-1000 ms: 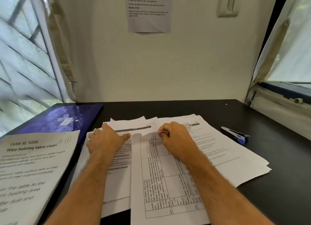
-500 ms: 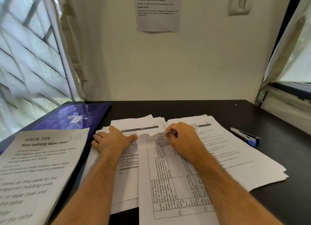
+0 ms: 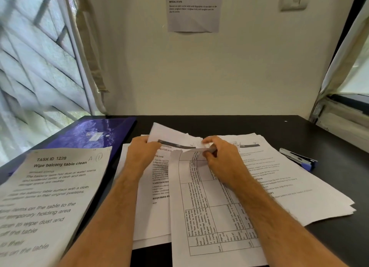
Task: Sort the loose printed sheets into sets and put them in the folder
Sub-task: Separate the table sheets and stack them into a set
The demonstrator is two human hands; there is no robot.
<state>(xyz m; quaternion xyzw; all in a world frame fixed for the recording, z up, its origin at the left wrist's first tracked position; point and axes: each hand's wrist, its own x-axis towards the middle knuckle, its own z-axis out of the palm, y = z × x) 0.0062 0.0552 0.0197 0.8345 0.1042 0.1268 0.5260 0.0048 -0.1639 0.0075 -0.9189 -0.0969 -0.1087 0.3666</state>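
Both hands worked the top edges of the loose printed sheets (image 3: 199, 186) on the black table (image 3: 329, 139): the left hand (image 3: 142, 153) gripped one sheet's corner, the right hand (image 3: 217, 157) pinched another, apparently to separate sets. The purple folder (image 3: 93, 135) lay nearby, left.

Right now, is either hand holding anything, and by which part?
Left hand grips the far left edge of a lifted printed sheet. Right hand pinches paper at the far edge of the pile; which sheet is unclear.
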